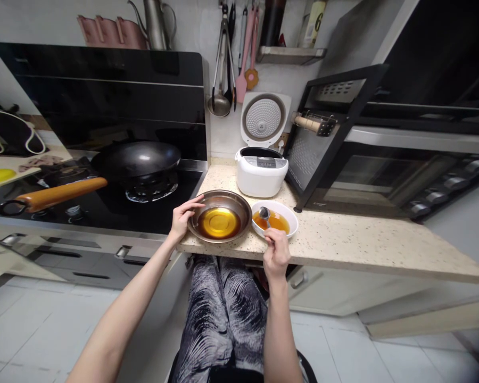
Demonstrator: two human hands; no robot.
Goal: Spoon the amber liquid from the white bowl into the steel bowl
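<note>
My left hand (182,217) holds the near-left rim of a wide stainless steel bowl (227,199), its fingers lying over the edge. Clear amber liquid (219,222) covers the bottom of that bowl. Close to its right side stands a white bowl (294,219) with orange-brown liquid (278,222) in it. A metal spoon (265,214) is over the white bowl, and my right hand (277,252) is closed around its handle. Whether the spoon's head touches the liquid is hard to tell.
Behind the bowls a white rice cooker (262,173) has its lid raised. A black wok (138,159) with a wooden handle (64,194) sits on the gas stove (143,215) at left. An oven (403,170) stands right on the speckled counter (355,239). Utensils hang on the wall.
</note>
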